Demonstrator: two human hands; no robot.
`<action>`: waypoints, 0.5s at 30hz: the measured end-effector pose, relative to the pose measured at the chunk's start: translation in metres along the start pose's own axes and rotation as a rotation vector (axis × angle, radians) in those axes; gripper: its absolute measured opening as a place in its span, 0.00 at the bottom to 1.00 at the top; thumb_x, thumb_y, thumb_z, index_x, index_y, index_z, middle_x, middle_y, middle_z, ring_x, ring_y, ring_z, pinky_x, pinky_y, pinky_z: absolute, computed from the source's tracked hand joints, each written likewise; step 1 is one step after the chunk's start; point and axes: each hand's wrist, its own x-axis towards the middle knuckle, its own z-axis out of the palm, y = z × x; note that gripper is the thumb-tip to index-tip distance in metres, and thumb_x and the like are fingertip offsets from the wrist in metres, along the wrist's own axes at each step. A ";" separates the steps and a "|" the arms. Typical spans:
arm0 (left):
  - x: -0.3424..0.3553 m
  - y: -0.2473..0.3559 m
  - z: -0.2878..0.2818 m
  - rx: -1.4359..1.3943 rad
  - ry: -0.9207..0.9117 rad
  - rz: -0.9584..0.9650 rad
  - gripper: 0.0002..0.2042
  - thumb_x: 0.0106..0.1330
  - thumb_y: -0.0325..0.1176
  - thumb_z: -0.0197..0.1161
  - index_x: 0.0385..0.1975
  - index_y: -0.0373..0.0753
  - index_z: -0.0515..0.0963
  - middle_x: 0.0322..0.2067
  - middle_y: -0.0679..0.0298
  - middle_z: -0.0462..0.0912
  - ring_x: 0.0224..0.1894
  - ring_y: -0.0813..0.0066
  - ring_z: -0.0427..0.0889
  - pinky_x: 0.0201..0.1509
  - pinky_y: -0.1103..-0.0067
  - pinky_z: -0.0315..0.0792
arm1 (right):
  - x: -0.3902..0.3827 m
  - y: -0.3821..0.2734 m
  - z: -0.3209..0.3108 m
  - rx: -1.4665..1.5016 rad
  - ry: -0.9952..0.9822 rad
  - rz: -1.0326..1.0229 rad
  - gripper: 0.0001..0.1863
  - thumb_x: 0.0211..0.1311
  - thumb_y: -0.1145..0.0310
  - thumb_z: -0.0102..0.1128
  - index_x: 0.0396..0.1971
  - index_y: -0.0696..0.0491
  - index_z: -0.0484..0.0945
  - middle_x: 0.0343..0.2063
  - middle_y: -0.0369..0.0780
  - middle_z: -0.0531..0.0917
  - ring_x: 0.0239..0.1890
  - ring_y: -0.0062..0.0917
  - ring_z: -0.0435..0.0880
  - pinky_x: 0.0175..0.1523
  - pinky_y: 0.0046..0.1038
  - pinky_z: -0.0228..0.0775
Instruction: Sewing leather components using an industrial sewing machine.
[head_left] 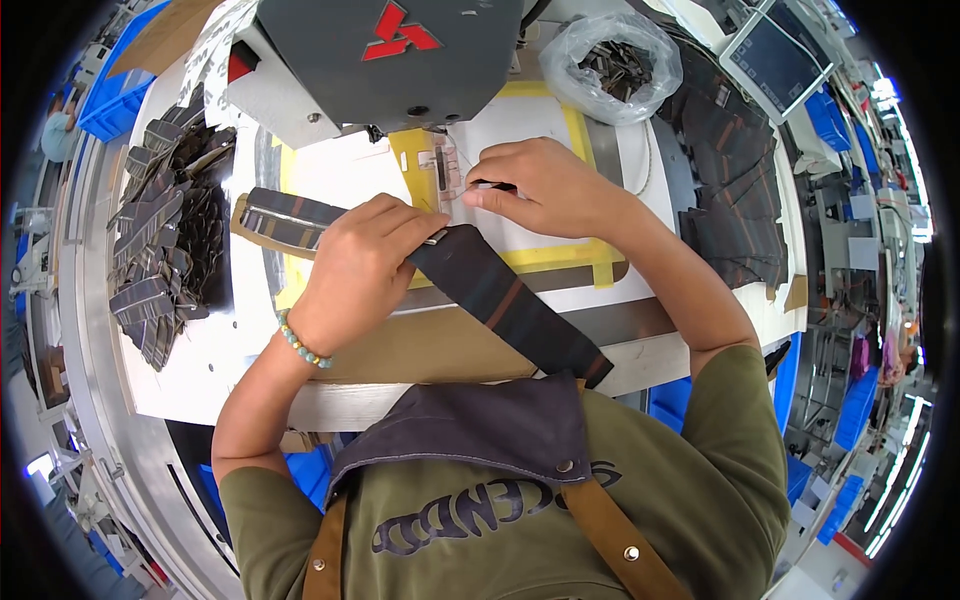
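My left hand [365, 265] presses down on a long dark striped fabric strip [500, 295] that runs from the left of the table across toward my chest. My right hand [545, 185] pinches a small dark piece between thumb and fingers, right beside a clear plastic template [445, 170] on the white plate with yellow tape edging [560, 255]. Both hands sit just below the grey sewing machine head [390, 60].
A heap of dark striped fabric pieces [165, 230] lies at the left of the table. A clear plastic bag of small dark parts [610, 65] stands at the back. Folded dark fabric [735, 190] lies at the right. A screen panel [775, 50] stands at upper right.
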 end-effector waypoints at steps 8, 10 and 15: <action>0.003 0.008 -0.008 -0.058 0.008 0.053 0.26 0.44 0.12 0.62 0.48 0.33 0.87 0.40 0.53 0.89 0.46 0.50 0.87 0.51 0.61 0.83 | -0.004 -0.001 0.008 -0.470 -0.011 -0.010 0.19 0.73 0.53 0.67 0.32 0.55 0.89 0.33 0.41 0.87 0.40 0.38 0.89 0.46 0.42 0.82; 0.003 0.009 -0.024 -0.095 -0.001 0.091 0.24 0.47 0.13 0.64 0.48 0.33 0.88 0.39 0.53 0.89 0.45 0.50 0.88 0.50 0.63 0.83 | -0.008 -0.004 -0.009 -0.605 -0.117 0.215 0.19 0.74 0.53 0.67 0.33 0.56 0.89 0.35 0.42 0.87 0.46 0.39 0.88 0.48 0.42 0.81; 0.012 0.015 -0.088 -0.411 -0.050 0.155 0.15 0.59 0.24 0.67 0.46 0.33 0.90 0.38 0.53 0.91 0.42 0.52 0.90 0.49 0.66 0.83 | 0.002 -0.036 -0.036 0.097 0.005 -0.122 0.23 0.80 0.52 0.61 0.54 0.57 0.88 0.51 0.47 0.89 0.56 0.44 0.86 0.63 0.43 0.76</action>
